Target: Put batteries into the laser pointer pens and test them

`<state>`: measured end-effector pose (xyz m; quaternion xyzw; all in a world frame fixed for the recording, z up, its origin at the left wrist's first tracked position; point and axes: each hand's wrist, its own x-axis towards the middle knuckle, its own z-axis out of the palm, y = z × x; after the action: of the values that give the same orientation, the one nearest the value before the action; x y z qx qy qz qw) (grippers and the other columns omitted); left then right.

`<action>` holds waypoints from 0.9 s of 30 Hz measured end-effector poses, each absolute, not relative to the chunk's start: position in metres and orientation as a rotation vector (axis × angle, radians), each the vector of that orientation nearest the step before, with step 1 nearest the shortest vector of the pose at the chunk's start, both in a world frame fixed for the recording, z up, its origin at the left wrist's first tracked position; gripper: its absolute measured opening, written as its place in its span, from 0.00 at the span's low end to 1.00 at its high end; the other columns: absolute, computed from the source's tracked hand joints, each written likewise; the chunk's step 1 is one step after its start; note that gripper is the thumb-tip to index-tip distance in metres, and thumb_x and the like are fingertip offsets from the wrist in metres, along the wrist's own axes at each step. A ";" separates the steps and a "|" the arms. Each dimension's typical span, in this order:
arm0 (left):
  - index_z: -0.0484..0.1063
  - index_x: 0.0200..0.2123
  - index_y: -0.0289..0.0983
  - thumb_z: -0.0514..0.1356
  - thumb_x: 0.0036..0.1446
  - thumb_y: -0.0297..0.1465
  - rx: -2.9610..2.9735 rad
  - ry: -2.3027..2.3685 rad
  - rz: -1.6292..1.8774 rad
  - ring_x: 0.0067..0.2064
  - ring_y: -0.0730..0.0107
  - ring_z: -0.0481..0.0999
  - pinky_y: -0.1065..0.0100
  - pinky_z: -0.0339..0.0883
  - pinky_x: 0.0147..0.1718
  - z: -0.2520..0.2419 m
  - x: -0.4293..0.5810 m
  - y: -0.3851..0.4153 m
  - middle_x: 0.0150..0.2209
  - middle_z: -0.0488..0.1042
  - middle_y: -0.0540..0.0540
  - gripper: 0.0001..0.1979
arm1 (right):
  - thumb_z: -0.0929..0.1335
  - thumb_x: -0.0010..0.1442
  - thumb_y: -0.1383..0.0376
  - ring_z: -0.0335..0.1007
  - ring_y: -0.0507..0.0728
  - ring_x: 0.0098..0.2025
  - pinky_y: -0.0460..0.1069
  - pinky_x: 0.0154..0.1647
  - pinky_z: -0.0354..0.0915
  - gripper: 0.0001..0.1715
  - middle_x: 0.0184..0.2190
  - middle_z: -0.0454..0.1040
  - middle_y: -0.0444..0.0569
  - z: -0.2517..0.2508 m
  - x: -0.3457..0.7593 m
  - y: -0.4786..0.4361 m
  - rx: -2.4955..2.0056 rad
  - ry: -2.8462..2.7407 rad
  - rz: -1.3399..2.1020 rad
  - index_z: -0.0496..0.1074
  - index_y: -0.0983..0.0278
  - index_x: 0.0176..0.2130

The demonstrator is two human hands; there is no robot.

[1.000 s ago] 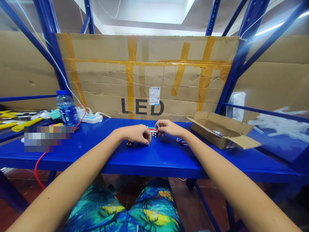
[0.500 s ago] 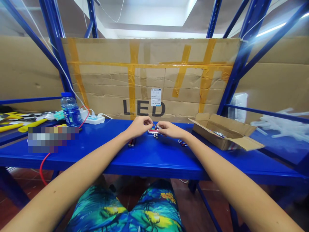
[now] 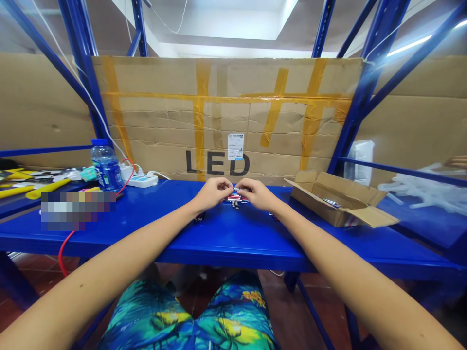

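My left hand (image 3: 215, 191) and my right hand (image 3: 255, 192) meet above the middle of the blue table. The fingertips of both are pinched close together at a small slim shiny piece (image 3: 236, 189), whose kind is too small to make out. Just beneath them lies a small pile of slim red, white and silver rods (image 3: 234, 198) with metallic ends. Beside my left wrist are a few dark slim pieces with shiny tips (image 3: 199, 218), partly hidden by the arm. Near my right wrist a few small red and dark pieces (image 3: 273, 217) show in part.
To the right stands an open cardboard box (image 3: 328, 211) with a few slim items inside. At left are a blue-capped bottle (image 3: 106, 167), a white power strip (image 3: 142, 180) and a red cable (image 3: 62, 253). A taped cardboard sheet (image 3: 168, 126) closes the back. Another person's hand (image 3: 458, 162) shows far right.
My right hand has risen slightly from the pile and come closer to my left, the fingertips now meeting at the small piece. Another person's hand has appeared at the far right.
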<state>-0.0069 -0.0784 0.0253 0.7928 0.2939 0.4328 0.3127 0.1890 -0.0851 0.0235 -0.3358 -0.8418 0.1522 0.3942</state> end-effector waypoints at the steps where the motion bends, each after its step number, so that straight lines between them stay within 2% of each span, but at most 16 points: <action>1: 0.71 0.30 0.33 0.61 0.52 0.33 2.094 0.774 1.143 0.18 0.77 0.64 0.74 0.56 0.18 0.025 -0.006 -0.078 0.19 0.69 0.52 0.08 | 0.65 0.59 0.66 0.67 0.56 0.37 0.51 0.41 0.61 0.06 0.33 0.73 0.49 0.024 0.188 -0.086 -0.855 -2.152 0.296 0.72 0.65 0.34; 4: 0.72 0.30 0.33 0.61 0.52 0.33 2.092 0.795 1.180 0.18 0.78 0.64 0.74 0.56 0.18 0.023 -0.005 -0.078 0.19 0.69 0.52 0.08 | 0.63 0.61 0.68 0.67 0.56 0.38 0.52 0.42 0.60 0.08 0.33 0.72 0.50 0.022 0.186 -0.088 -0.861 -2.193 0.095 0.72 0.65 0.35; 6: 0.71 0.30 0.33 0.61 0.52 0.33 2.070 0.790 1.213 0.18 0.78 0.64 0.74 0.57 0.18 0.023 -0.004 -0.077 0.19 0.69 0.52 0.08 | 0.64 0.58 0.70 0.66 0.56 0.38 0.51 0.41 0.61 0.07 0.34 0.71 0.50 0.019 0.185 -0.088 -0.852 -2.181 0.036 0.70 0.65 0.39; 8: 0.71 0.30 0.33 0.61 0.53 0.34 2.060 0.764 1.207 0.18 0.77 0.65 0.73 0.57 0.18 0.023 -0.005 -0.076 0.19 0.68 0.52 0.08 | 0.65 0.55 0.72 0.65 0.56 0.37 0.50 0.39 0.61 0.10 0.36 0.70 0.50 0.017 0.185 -0.087 -0.838 -2.145 -0.010 0.67 0.65 0.40; 11: 0.70 0.30 0.33 0.61 0.53 0.34 2.087 0.729 1.149 0.18 0.77 0.65 0.73 0.57 0.18 0.023 -0.007 -0.076 0.19 0.68 0.53 0.08 | 0.63 0.54 0.74 0.63 0.55 0.35 0.50 0.37 0.61 0.08 0.34 0.68 0.49 0.017 0.187 -0.086 -0.818 -2.112 -0.049 0.65 0.64 0.36; 15: 0.70 0.31 0.33 0.61 0.54 0.34 2.150 0.700 1.126 0.19 0.77 0.65 0.73 0.57 0.19 0.022 -0.008 -0.077 0.19 0.67 0.53 0.09 | 0.64 0.57 0.72 0.64 0.55 0.34 0.50 0.37 0.60 0.04 0.31 0.69 0.48 0.021 0.191 -0.089 -0.788 -2.144 -0.027 0.67 0.64 0.32; 19: 0.71 0.31 0.33 0.61 0.54 0.34 2.224 0.689 1.156 0.21 0.77 0.65 0.73 0.59 0.22 0.022 -0.008 -0.077 0.22 0.69 0.52 0.08 | 0.63 0.62 0.69 0.66 0.55 0.35 0.50 0.39 0.61 0.07 0.30 0.71 0.48 0.025 0.190 -0.093 -0.801 -2.227 0.002 0.70 0.64 0.33; 21: 0.71 0.32 0.33 0.61 0.54 0.34 2.218 0.688 1.155 0.21 0.77 0.65 0.73 0.59 0.22 0.022 -0.008 -0.077 0.21 0.69 0.52 0.08 | 0.65 0.60 0.67 0.66 0.55 0.35 0.50 0.38 0.61 0.03 0.32 0.71 0.48 0.024 0.188 -0.095 -0.823 -2.211 0.025 0.69 0.64 0.36; 23: 0.71 0.31 0.33 0.60 0.54 0.34 2.198 0.684 1.139 0.21 0.77 0.65 0.72 0.59 0.22 0.023 -0.009 -0.077 0.21 0.68 0.53 0.08 | 0.68 0.56 0.67 0.65 0.55 0.35 0.50 0.37 0.61 0.07 0.34 0.70 0.49 0.023 0.186 -0.095 -0.828 -2.159 0.022 0.67 0.64 0.37; 27: 0.70 0.31 0.34 0.60 0.54 0.34 2.192 0.689 1.108 0.20 0.76 0.65 0.72 0.58 0.22 0.024 -0.009 -0.078 0.19 0.67 0.53 0.08 | 0.67 0.57 0.68 0.64 0.55 0.34 0.50 0.36 0.61 0.04 0.32 0.69 0.48 0.023 0.187 -0.094 -0.812 -2.114 -0.008 0.65 0.63 0.32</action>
<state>-0.0088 -0.0785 0.0244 0.8221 0.2582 0.4157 0.2910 0.1869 -0.0940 0.0233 -0.3247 -0.8452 -0.0031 0.4246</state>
